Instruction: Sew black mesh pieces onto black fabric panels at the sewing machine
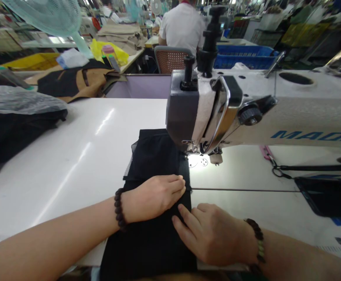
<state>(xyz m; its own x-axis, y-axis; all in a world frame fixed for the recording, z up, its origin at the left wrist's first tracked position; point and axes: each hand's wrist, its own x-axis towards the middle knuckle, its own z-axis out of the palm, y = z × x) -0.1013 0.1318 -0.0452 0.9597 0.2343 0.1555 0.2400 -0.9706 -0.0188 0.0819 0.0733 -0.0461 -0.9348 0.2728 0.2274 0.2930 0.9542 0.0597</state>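
Observation:
A long piece of black fabric (158,156) with mesh along its edges runs from the table's front edge up to the sewing machine (205,113). Its right edge lies under the lit needle area. My left hand (155,195) rests on the cloth just in front of the needle, fingers pressed together at the mesh edge. Nearer to me, my right hand (211,232) sits at the fabric's right edge, its index finger and thumb reaching over the cloth and the other fingers curled. What those curled fingers grip is hidden.
On the left lies dark material under clear plastic (20,101). A phone-like black item (328,195) with a strap is at the right. Behind the table are a fan (47,15), a blue crate (243,56) and a seated person (182,27) in a white shirt.

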